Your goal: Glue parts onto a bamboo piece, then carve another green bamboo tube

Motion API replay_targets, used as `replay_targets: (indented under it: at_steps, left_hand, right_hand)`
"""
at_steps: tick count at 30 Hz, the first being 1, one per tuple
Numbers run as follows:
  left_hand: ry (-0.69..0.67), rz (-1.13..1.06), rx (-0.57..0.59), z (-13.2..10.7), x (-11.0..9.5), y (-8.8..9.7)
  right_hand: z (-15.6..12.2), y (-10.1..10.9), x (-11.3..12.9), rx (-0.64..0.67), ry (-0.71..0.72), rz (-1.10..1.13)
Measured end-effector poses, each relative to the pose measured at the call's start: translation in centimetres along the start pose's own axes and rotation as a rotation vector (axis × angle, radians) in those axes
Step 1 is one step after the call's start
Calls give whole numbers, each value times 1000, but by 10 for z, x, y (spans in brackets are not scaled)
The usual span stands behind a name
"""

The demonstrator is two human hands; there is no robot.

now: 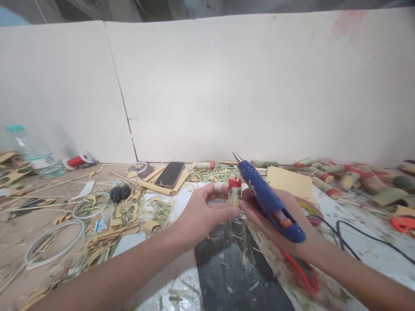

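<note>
My left hand (207, 211) is closed around a small upright tube (234, 192), pale below with a ragged red top. Thumb and fingers pinch it from the left. A blue hot glue gun (270, 201) rests in my right hand (285, 198), its metal nozzle pointing up and to the left, above the tube. My right fingertips come close to the tube's right side; whether they touch it I cannot tell. Below both hands lies a dark board (236, 268) strewn with plant scraps. Red-handled scissors (303, 274) lie partly hidden under my right forearm.
A phone (170, 174) lies on yellow card behind my hands. Similar red-ended tubes (353, 179) are heaped at the right, near a black cable (348, 233). White rings (55, 244), a red thread spool (78, 161) and a water bottle (35, 153) sit at the left. A white wall (227, 86) stands behind.
</note>
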State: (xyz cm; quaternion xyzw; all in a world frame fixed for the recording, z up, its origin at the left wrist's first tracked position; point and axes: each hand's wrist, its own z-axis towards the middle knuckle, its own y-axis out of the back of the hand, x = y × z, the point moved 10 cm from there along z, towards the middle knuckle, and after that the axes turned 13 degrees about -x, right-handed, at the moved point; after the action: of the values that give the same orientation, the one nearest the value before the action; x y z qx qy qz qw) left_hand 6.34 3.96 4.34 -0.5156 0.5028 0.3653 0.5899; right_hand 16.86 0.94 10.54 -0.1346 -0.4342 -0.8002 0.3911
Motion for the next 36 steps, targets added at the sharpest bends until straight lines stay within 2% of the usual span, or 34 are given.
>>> replay_targets:
  at_steps: [7,14,19,31,36]
  left_hand:
    - [-3,8,-11,-2,0,-3]
    - [-44,-13,19,-5,-1,-5]
    - [-57,3,40,-3,-2,-4]
    - [-68,86,30,-5,-6,-4]
    - [-60,94,36,-4,-4,-5]
  right_hand:
    - [-1,-3,-1,14,-5,9]
    - [0,4,-2,-103,-27,4]
    - [-1,1,-15,-89,-111,-27]
    - [-3,-7,-25,-18,-165,28]
    - [-4,-7,-24,-17,-138,32]
